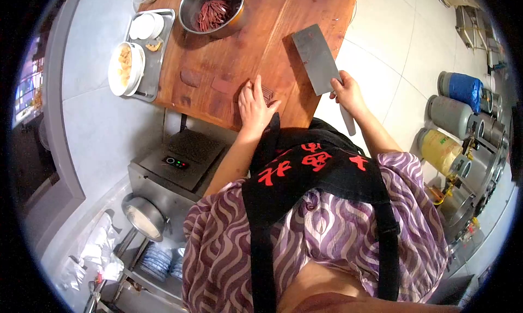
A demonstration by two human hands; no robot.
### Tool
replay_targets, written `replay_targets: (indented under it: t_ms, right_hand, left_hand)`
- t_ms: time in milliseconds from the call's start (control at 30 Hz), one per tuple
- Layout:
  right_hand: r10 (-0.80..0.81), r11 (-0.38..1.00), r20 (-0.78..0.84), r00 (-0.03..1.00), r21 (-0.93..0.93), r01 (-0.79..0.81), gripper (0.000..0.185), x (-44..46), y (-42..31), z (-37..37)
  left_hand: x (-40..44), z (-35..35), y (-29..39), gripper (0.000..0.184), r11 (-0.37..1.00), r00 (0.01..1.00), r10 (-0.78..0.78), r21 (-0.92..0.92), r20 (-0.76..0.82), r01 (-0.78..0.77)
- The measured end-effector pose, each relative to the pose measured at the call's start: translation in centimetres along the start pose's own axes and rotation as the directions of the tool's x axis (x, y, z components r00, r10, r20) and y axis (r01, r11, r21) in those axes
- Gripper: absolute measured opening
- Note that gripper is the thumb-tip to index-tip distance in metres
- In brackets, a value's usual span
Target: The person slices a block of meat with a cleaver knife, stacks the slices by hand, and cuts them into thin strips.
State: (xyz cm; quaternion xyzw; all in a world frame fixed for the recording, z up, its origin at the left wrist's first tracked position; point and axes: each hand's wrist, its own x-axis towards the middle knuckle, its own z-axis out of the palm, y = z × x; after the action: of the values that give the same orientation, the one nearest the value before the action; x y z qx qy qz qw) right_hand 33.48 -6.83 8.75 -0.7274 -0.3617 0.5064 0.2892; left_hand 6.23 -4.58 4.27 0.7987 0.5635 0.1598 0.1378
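My right hand (348,93) grips a cleaver (317,58) by its handle. The broad grey blade is lifted above the right edge of the wooden table (289,18). My left hand (255,107) lies on the wood near the front edge, fingers stretched out and thumb apart. Beside its fingers is a small stack of thin dark red slices (267,94), partly hidden by the hand. Left of that hand lie flat reddish-brown pieces (190,78). A steel bowl (235,19) farther back holds many dark red strips (213,15).
A metal tray (150,76) at the table's left carries white dishes (144,26) and a white bowl (115,86) of yellowish food. Below stands a steel appliance (188,156) with lit buttons. Gas cylinders (450,114) line the floor at right.
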Motion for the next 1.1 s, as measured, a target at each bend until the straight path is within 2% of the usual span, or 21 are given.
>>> replay_targets:
  t_ms: [100,200,300,400,533,567,667,700,800,933,1100]
  right_hand:
    - [-0.015,0.999,-0.011,1.0,0.039,0.015,0.016,0.0,0.2,0.6]
    - [-0.013,0.998,-0.032,0.999,0.056,0.014,0.016,0.6,0.1,0.6]
    - [-0.041,0.995,-0.068,0.997,0.085,0.047,0.016,1.1,0.6,0.2]
    - [-0.042,0.993,-0.099,0.994,0.105,0.052,0.016,1.5,0.5,-0.2]
    - [-0.025,0.996,-0.127,0.992,0.081,0.036,0.015,1.6,0.6,-0.8]
    - [-0.034,0.998,-0.148,0.988,0.056,0.043,0.015,1.8,1.0,-0.8]
    - [-0.024,0.995,-0.172,0.985,0.091,0.041,0.015,1.4,0.9,-0.9]
    - [-0.018,0.995,-0.165,0.986,0.096,0.034,0.015,1.4,1.2,-1.0]
    - [-0.002,0.995,-0.153,0.988,0.094,0.016,0.016,1.4,1.8,-1.1]
    - [0.008,0.997,-0.16,0.987,0.072,0.003,0.018,1.4,1.7,-0.5]
    - [-0.005,1.0,-0.162,0.987,0.026,0.009,0.018,1.4,1.2,-1.0]
  left_hand:
    - [0.8,1.0,-0.3,0.089,1.0,0.999,-0.002,-0.02,-0.042,0.001]
    - [2.2,0.8,0.2,0.081,0.985,0.992,-0.115,-0.125,0.057,0.121]
    - [4.9,0.9,1.7,0.076,0.983,0.996,-0.083,-0.164,0.016,0.085]
    - [8.6,1.7,3.7,0.073,0.984,0.995,0.004,-0.175,-0.097,-0.021]
    - [10.5,2.7,3.9,0.068,0.995,0.995,0.051,0.087,0.084,-0.058]
    - [10.5,2.8,3.7,0.067,0.992,0.992,0.074,0.095,0.099,-0.084]
    - [10.8,2.7,2.4,0.063,0.935,0.936,0.345,0.062,0.069,-0.349]
    - [10.9,2.6,1.9,0.06,0.921,0.915,0.384,0.017,0.122,-0.389]
    - [11.1,2.8,1.5,0.06,0.864,0.85,0.477,0.057,0.221,-0.5]
    - [10.7,2.3,1.5,0.065,0.883,0.847,0.427,0.058,0.316,-0.467]
    - [9.1,1.8,0.8,0.068,0.884,0.841,0.419,0.056,0.341,-0.463]
